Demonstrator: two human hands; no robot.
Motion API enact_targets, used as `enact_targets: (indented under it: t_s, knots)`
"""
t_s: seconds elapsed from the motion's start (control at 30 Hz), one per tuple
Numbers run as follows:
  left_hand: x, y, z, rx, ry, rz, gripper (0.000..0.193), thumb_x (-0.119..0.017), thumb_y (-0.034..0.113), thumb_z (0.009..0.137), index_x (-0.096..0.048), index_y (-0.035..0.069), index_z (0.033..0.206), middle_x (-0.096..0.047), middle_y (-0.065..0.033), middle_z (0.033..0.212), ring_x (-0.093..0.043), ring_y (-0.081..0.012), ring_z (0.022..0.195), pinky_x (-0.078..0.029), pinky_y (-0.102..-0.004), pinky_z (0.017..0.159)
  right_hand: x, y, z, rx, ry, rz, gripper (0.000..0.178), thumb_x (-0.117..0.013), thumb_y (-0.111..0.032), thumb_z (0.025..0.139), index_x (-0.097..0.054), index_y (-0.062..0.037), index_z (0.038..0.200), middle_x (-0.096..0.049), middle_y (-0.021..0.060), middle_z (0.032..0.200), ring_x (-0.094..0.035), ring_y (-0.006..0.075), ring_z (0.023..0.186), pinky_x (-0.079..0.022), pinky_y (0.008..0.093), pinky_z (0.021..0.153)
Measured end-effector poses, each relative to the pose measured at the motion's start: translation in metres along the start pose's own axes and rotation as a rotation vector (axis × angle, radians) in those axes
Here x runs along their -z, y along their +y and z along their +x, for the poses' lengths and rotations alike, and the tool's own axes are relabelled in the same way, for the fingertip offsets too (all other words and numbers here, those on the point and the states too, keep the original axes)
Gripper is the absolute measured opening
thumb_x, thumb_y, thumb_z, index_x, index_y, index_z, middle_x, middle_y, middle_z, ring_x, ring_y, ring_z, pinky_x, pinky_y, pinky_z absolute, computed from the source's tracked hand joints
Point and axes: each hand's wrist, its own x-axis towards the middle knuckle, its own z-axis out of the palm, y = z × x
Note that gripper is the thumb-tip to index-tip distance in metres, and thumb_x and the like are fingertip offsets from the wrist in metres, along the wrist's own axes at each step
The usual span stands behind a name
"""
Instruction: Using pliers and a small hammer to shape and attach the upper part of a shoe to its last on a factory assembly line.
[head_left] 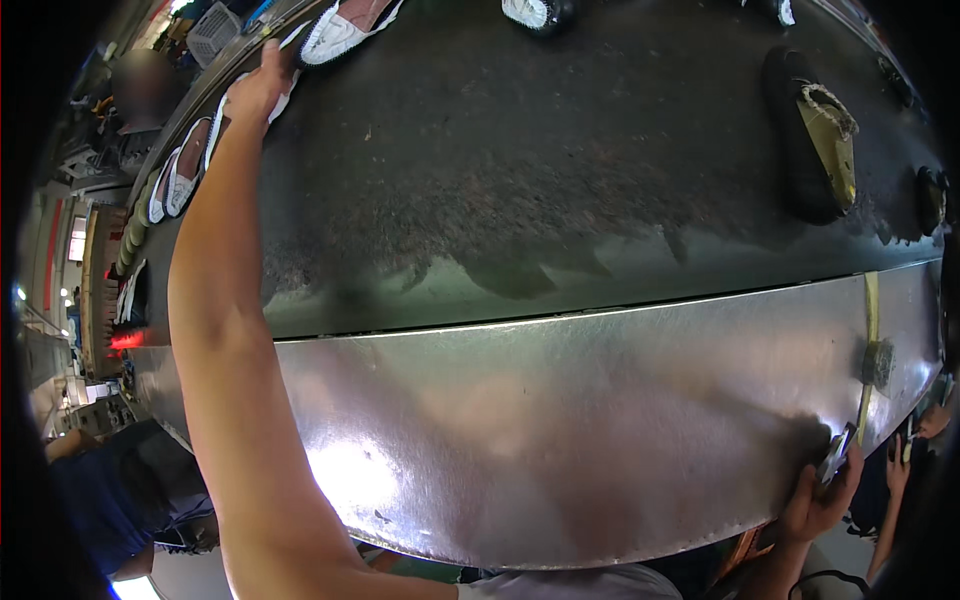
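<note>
At the far left, my left hand (255, 92) reaches over the dark belt and grips a white-edged shoe (284, 103); its thumb shows, while the other fingers are mostly hidden. Just beyond it lies a brown shoe with a white toe (335, 38). Low on the right, my right hand (820, 500) is closed around a small shiny metal tool (836, 456) whose exact kind I cannot make out. That tool is above the metal ledge (560, 420), close to a yellowish strip (870, 320) running across it.
A black shoe with a tan insole (815, 140) rests on the worn dark belt (480, 130) at the right. More white-trimmed shoes (182, 172) line the left edge. Another person's dark-clothed body (130, 490) is at lower left, and a co-worker's hand (897, 468) at lower right.
</note>
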Motion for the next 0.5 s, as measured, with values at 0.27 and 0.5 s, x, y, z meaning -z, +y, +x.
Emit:
enact_targets:
  t_s: [0.27, 0.5]
  knots:
    - [-0.009, 0.032, 0.026, -0.094, -0.207, 0.084, 0.114, -0.061, 0.086, 0.067, -0.054, -0.006, 0.134, -0.045, -0.0273, 0.144, -0.045, -0.0363, 0.133, -0.036, -0.0431, 0.108, 0.011, 0.014, -0.015, -0.011, -0.099, 0.099, 0.058, -0.054, 0.01, 0.086, -0.036, 0.0101, 0.141, -0.042, 0.0249, 0.143, -0.041, 0.0347, 0.134, -0.029, 0.0437, 0.113]
    - [-0.014, 0.046, 0.008, -0.135, -0.151, 0.237, 0.109, -0.058, 0.082, 0.074, -0.057, -0.014, 0.126, -0.061, -0.0268, 0.125, -0.058, -0.0333, 0.119, -0.042, -0.0365, 0.102, -0.009, -0.01, -0.003, -0.006, -0.028, 0.104, 0.054, -0.059, 0.0, 0.084, -0.042, 0.0093, 0.134, -0.051, 0.0217, 0.126, -0.053, 0.0286, 0.11, -0.041, 0.0376, 0.098]
